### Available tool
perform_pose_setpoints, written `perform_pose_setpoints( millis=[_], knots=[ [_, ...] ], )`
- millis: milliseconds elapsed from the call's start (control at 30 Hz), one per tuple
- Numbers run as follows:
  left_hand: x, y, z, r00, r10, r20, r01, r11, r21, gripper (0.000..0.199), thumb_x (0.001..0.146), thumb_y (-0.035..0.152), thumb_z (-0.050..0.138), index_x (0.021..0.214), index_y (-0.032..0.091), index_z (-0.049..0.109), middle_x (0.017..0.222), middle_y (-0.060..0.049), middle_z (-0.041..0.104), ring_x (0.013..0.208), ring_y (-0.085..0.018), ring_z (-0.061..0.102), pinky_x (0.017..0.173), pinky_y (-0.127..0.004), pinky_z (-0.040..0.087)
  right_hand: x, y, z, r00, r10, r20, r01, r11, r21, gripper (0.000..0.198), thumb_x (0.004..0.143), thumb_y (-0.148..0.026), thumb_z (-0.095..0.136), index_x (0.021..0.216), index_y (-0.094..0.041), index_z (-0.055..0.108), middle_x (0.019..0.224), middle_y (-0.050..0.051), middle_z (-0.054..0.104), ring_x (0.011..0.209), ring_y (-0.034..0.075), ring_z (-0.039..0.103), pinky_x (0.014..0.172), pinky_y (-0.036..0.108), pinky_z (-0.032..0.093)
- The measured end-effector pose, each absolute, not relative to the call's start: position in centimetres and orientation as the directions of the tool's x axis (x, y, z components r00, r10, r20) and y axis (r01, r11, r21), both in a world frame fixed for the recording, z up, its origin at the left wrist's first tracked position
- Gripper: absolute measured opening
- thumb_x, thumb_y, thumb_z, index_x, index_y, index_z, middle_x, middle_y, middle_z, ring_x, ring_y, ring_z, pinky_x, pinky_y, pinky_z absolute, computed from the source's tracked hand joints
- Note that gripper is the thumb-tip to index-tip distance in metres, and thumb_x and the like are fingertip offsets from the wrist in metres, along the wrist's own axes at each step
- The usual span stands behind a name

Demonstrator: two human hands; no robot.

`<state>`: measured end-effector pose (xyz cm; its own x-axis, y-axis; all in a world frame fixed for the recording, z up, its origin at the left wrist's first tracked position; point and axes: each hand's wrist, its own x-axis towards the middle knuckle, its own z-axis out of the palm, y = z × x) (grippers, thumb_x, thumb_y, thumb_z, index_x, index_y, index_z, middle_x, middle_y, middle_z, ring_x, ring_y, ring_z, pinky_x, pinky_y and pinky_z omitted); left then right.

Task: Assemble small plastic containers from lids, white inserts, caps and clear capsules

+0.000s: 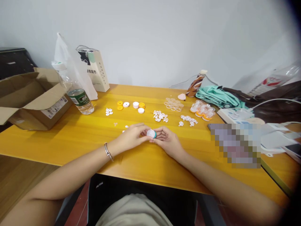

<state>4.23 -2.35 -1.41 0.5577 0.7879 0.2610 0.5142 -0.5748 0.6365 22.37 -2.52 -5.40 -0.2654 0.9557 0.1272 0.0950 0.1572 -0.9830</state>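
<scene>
Between both hands, just above the table, is a small round piece (151, 134) with a white face and a teal rim. My left hand (137, 135) pinches its left side with thumb and fingers. On the other side, my right hand (168, 142) has its fingers and thumb closed on the teal rim. Beyond the hands lie several white openwork plastic parts (160, 116), with a second group of such parts (188, 120) farther right. Yellow and white round discs (141, 105) sit in small stacks toward the back. Small white pieces (109, 111) lie to the left.
Clear rings (174, 104) and orange-based clear-topped pieces (202, 110) lie at the back right. A water bottle (80, 99) and an open cardboard box (44, 110) stand left, near a paper bag (101, 72). A brown drink bottle (196, 84), teal cloth (218, 98) and power strip (227, 116) are right.
</scene>
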Motion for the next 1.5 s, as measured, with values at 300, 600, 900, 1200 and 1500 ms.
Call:
perform_pose_setpoints(
  millis=[300, 600, 900, 1200, 1500],
  knots=[
    [4.2, -2.4, -1.9, 0.547, 0.787, 0.286, 0.538, -0.592, 0.600, 0.025, 0.080, 0.034, 0.054, 0.096, 0.016, 0.060, 0.085, -0.005, 0.060, 0.075, -0.014, 0.056, 0.071, -0.027, 0.044, 22.3, -2.7, -5.6, -0.258, 0.956, 0.137, 0.039, 0.153, -0.988, 0.033, 0.057, -0.031, 0.075, 0.082, -0.020, 0.056, 0.077, 0.001, 0.066, 0.071, 0.014, 0.063, 0.072, 0.031, 0.052],
    [4.1, -2.5, -1.9, 0.560, 0.774, 0.296, 0.508, -0.603, 0.616, 0.022, 0.080, 0.030, 0.055, 0.096, 0.017, 0.061, 0.086, -0.005, 0.060, 0.077, -0.014, 0.056, 0.074, -0.027, 0.044, 22.2, -2.8, -5.7, -0.232, 0.964, 0.127, 0.018, 0.135, -0.991, 0.033, 0.054, -0.030, 0.076, 0.080, -0.020, 0.059, 0.076, 0.001, 0.068, 0.071, 0.016, 0.064, 0.074, 0.034, 0.052],
    [4.1, -2.4, -1.9, 0.520, 0.779, 0.350, 0.473, -0.603, 0.642, 0.027, 0.079, 0.031, 0.056, 0.101, 0.015, 0.058, 0.090, -0.006, 0.059, 0.079, -0.014, 0.057, 0.075, -0.028, 0.046, 22.2, -2.6, -5.0, -0.201, 0.975, 0.099, -0.029, 0.095, -0.995, 0.034, 0.053, -0.028, 0.077, 0.079, -0.020, 0.057, 0.074, 0.001, 0.067, 0.070, 0.014, 0.064, 0.074, 0.033, 0.052],
    [4.0, -2.5, -1.8, 0.552, 0.757, 0.350, 0.448, -0.623, 0.641, 0.024, 0.079, 0.025, 0.055, 0.102, 0.018, 0.061, 0.089, -0.005, 0.060, 0.081, -0.015, 0.056, 0.078, -0.029, 0.045, 22.3, -2.7, -5.5, -0.207, 0.968, 0.142, 0.000, 0.145, -0.989, 0.034, 0.054, -0.030, 0.076, 0.079, -0.021, 0.056, 0.076, 0.001, 0.067, 0.070, 0.015, 0.064, 0.073, 0.033, 0.052],
    [4.2, -2.3, -2.8, 0.482, 0.844, 0.235, 0.368, -0.439, 0.820, 0.017, 0.074, 0.024, 0.060, 0.088, 0.014, 0.063, 0.084, -0.005, 0.065, 0.076, -0.014, 0.061, 0.074, -0.026, 0.048, 22.3, -3.2, -5.3, -0.233, 0.956, 0.177, 0.085, 0.201, -0.976, 0.029, 0.058, -0.028, 0.073, 0.081, -0.021, 0.058, 0.076, 0.001, 0.067, 0.071, 0.015, 0.062, 0.073, 0.033, 0.051]
  ],
)
